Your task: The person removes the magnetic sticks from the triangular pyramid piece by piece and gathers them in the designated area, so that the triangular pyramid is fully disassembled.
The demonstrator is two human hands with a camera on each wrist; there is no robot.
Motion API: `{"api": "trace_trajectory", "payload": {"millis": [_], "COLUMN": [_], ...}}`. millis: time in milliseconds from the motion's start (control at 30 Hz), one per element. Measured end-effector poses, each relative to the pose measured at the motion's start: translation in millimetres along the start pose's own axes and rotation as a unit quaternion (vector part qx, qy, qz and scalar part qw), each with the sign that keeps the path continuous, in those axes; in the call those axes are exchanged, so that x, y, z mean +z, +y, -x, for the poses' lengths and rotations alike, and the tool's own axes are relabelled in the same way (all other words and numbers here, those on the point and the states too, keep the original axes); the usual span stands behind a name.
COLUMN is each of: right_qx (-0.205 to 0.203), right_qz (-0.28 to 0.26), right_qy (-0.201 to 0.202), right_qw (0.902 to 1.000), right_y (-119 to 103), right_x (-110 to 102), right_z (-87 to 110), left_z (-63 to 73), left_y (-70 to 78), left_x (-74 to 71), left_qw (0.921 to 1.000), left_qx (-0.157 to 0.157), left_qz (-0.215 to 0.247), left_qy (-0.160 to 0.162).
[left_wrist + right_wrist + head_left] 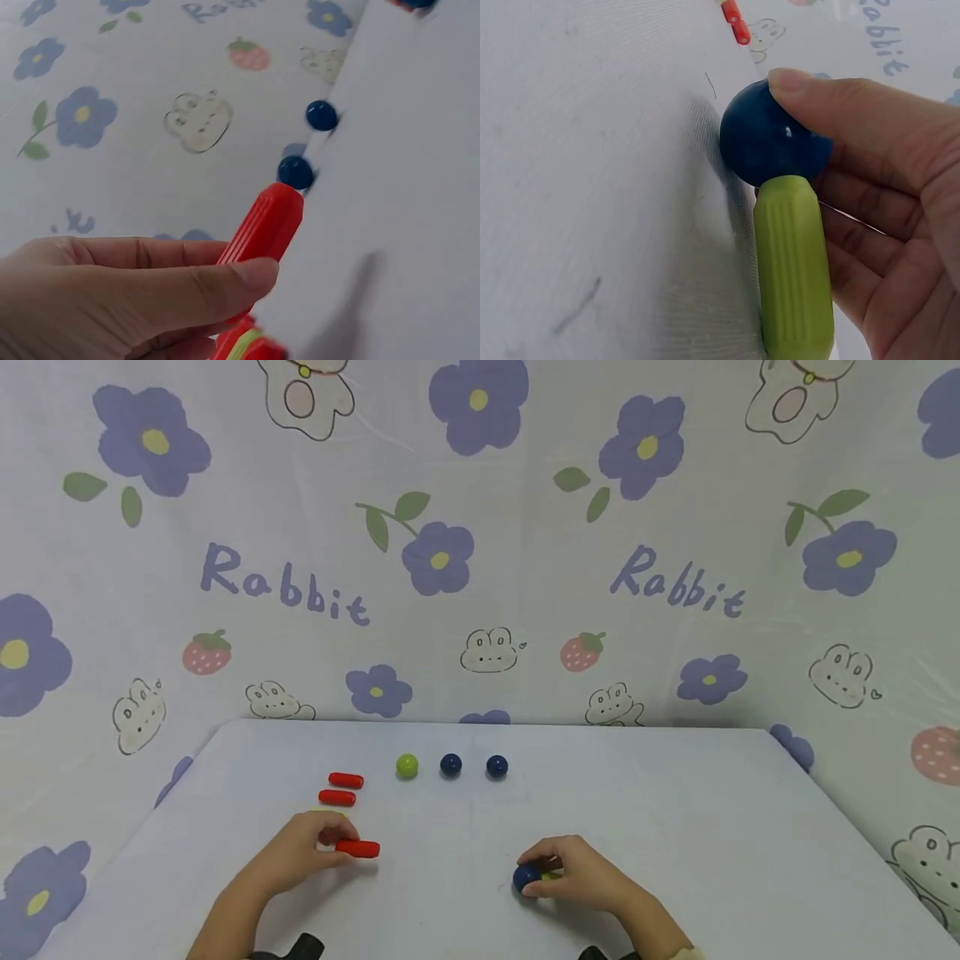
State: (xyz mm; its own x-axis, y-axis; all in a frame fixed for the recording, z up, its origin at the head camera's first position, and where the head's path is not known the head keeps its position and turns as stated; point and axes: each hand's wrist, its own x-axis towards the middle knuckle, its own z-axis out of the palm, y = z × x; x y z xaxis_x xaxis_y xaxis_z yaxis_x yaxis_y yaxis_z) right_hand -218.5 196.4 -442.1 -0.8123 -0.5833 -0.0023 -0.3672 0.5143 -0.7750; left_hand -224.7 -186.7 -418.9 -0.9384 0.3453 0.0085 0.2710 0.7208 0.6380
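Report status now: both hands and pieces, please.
Left hand pinches red stick. Right hand holds blue ball joined to green stick. Nothing between them.

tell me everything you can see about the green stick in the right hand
The green stick is a short ribbed rod with rounded ends, seemingly plastic, lime-coloured. One end meets a dark blue ball, glossy and round. The right hand grips the pair, a fingertip on the ball, fingers curled behind the stick. It lies low over the white table.
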Motion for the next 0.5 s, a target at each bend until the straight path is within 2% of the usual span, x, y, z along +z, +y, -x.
{"api": "trace_trajectory", "payload": {"millis": [100, 233, 500], "right_qx": [0.006, 0.01, 0.013], "right_qz": [-0.004, -0.008, -0.009], "right_qy": [-0.002, -0.004, -0.005], "right_qw": [1.0, 0.9999, 0.9999], "right_y": [2, 3, 2], "right_x": [1, 1, 1], "right_z": [-0.5, -0.7, -1.0], "left_z": [4.5, 9.5, 10.5], "left_y": [-8.1, -19.0, -36.4], "left_x": [-9.7, -18.2, -18.7], "left_qw": [0.9996, 0.9978, 0.9946], "left_qx": [-0.027, -0.061, -0.102], "left_qz": [0.002, -0.017, -0.017], "left_qy": [0.01, 0.018, 0.011]}}
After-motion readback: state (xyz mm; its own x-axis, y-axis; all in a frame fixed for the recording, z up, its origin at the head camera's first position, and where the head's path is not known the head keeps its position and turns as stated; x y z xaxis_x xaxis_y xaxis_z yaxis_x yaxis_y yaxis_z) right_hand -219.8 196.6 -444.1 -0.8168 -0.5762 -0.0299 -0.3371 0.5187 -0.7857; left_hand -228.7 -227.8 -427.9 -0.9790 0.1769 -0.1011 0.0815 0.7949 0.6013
